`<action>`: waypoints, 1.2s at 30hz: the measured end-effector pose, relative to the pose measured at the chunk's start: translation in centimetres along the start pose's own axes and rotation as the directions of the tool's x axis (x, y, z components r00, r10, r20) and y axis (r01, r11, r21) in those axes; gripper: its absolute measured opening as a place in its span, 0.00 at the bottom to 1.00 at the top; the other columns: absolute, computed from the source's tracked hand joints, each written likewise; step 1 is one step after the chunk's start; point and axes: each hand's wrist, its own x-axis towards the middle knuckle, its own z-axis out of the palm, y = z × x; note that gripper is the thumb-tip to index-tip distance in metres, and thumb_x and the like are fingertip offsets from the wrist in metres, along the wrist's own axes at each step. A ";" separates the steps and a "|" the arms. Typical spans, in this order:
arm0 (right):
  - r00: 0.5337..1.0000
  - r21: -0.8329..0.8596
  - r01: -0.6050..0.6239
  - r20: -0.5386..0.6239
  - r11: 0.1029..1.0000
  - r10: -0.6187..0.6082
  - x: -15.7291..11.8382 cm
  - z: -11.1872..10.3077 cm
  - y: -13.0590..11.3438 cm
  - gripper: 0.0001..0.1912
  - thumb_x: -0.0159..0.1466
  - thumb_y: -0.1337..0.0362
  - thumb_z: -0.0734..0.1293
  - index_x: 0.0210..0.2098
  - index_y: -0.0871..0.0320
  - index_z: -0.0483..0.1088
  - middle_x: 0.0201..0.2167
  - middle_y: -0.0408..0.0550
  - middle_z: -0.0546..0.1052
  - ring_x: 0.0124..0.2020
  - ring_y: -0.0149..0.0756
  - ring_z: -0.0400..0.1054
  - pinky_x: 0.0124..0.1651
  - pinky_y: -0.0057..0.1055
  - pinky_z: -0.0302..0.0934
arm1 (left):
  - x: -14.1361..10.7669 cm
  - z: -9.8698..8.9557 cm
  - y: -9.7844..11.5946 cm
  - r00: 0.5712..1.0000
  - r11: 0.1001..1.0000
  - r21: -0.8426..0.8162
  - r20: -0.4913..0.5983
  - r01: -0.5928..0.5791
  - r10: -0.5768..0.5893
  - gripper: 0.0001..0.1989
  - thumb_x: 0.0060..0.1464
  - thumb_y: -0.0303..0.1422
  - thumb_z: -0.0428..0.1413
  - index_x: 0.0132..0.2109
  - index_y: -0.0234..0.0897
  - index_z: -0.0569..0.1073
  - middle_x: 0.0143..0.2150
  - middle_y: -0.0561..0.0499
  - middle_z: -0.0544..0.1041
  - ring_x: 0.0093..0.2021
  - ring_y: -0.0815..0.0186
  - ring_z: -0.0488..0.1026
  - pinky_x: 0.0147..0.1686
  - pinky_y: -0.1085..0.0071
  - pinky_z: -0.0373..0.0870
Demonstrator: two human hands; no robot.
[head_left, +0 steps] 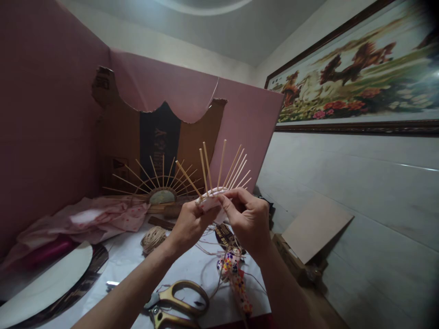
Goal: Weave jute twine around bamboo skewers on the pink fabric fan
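Okay: left hand (pixel 190 223), right hand (pixel 249 220) pinch one fan (pixel 210 202); second fan (pixel 163 196) behind. One scissors (pixel 167 296), one twine ball (pixel 153 240); white table (pixel 125 249), pink panel (pixel 252 123).

We count two half-round pieces (pixel 208 204) rayed with sticks (pixel 222 163), at least eight on the nearer; one left hand (pixel 192 222), one right hand (pixel 247 218); one pair of scissors (pixel 167 296), one ball of twine (pixel 153 239), one framed picture (pixel 353 73) and one torn piece of cardboard (pixel 159 132).

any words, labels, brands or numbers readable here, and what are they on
Nothing reads clearly.
Torn cardboard: lettering on the dark stripe, too blurred; printed marks at left, too dim.
Black tag: gold lettering, too small and blurred.
Framed horse picture: tiny marks at upper left, too small.
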 end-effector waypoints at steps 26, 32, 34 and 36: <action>0.995 0.094 -0.084 0.061 0.992 0.078 0.2 0.4 1.0 0.10 0.63 0.60 0.66 0.28 0.58 0.71 0.21 0.42 0.74 0.22 0.29 0.65 0.26 0.26 0.58 | -0.4 0.8 2.1 0.964 0.964 0.009 -0.003 0.267 -0.267 0.10 0.45 0.32 0.53 0.21 0.33 0.68 0.15 0.53 0.67 0.14 0.71 0.63 0.14 0.77 0.60; 0.992 0.002 -0.064 0.111 0.998 0.064 0.3 0.5 1.3 0.10 0.64 0.60 0.64 0.29 0.57 0.71 0.26 0.44 0.76 0.26 0.30 0.67 0.29 0.26 0.59 | -0.2 0.7 1.6 0.949 0.949 0.037 -0.054 0.314 -0.312 0.10 0.43 0.32 0.53 0.19 0.34 0.67 0.13 0.54 0.64 0.11 0.73 0.60 0.09 0.78 0.55; 0.992 -0.043 -0.060 0.111 0.997 0.064 0.4 0.4 1.3 0.10 0.64 0.60 0.64 0.29 0.57 0.71 0.27 0.45 0.76 0.27 0.31 0.67 0.29 0.27 0.59 | -0.2 0.7 1.5 0.944 0.944 0.044 -0.062 0.327 -0.324 0.10 0.43 0.32 0.53 0.18 0.34 0.67 0.12 0.55 0.63 0.10 0.73 0.58 0.08 0.78 0.53; 0.995 -0.076 -0.050 0.081 0.996 0.056 0.4 0.4 1.0 0.09 0.64 0.62 0.64 0.29 0.57 0.71 0.28 0.45 0.75 0.28 0.32 0.67 0.32 0.29 0.60 | -0.2 0.8 1.4 0.941 0.941 0.053 -0.065 0.335 -0.332 0.10 0.43 0.31 0.53 0.18 0.35 0.66 0.12 0.56 0.62 0.10 0.74 0.57 0.08 0.78 0.52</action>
